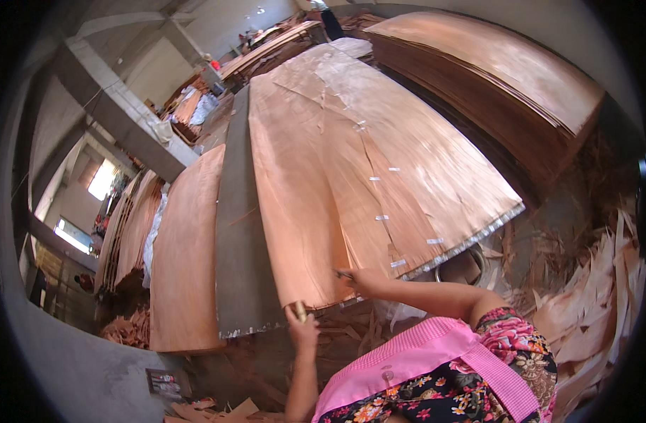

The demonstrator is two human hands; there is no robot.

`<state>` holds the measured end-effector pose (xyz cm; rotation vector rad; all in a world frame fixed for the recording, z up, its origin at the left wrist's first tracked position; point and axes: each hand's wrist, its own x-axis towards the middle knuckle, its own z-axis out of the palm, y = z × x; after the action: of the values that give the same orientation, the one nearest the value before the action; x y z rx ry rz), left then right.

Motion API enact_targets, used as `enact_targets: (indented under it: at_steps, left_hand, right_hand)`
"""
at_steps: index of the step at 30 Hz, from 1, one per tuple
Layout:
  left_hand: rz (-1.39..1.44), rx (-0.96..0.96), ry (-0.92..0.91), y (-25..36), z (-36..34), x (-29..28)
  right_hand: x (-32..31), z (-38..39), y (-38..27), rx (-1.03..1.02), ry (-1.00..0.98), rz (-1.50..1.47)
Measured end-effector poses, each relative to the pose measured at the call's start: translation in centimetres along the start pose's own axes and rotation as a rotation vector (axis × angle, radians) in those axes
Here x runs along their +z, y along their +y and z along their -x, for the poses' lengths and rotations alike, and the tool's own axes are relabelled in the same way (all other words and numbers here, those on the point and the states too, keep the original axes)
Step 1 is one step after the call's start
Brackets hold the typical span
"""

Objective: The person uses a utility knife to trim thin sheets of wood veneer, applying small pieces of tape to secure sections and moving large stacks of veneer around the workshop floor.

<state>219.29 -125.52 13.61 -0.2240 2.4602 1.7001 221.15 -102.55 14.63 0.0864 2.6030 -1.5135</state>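
A wide sheet of reddish wood veneer (295,183) lies on a long table in front of me, with white tape strips (381,218) across its seams. My left hand (304,330) is at the sheet's near left corner, closed round a small yellow-brown roll-like piece (300,310); its exact kind is unclear. To its right, my right hand (367,283) reaches over the near edge. Its fingers are closed on a small dark tool (344,274), mostly hidden, whose tip meets the veneer beside a lifted, shadowed seam.
A narrower veneer sheet (185,247) lies left of a dark grey strip (242,211). Tall veneer stacks (478,92) stand at the far right. Torn veneer scraps (598,296) heap up on the right. A concrete pillar (118,106) rises at the left. Under the table edge sits a round metal-rimmed object (471,264).
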Motion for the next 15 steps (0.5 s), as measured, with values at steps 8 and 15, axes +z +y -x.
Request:
enact_targets:
  at_steps: [8,15]
  left_hand:
    - [-0.461,0.685,-0.320,4.6,6.4,12.7]
    - [-0.699,1.119,0.035,3.0,10.6,20.1]
  right_hand:
    - [-1.5,-2.8,1.3,0.381,0.275,-0.700]
    - [-20.6,5.0,5.9,0.208,0.284,-0.870]
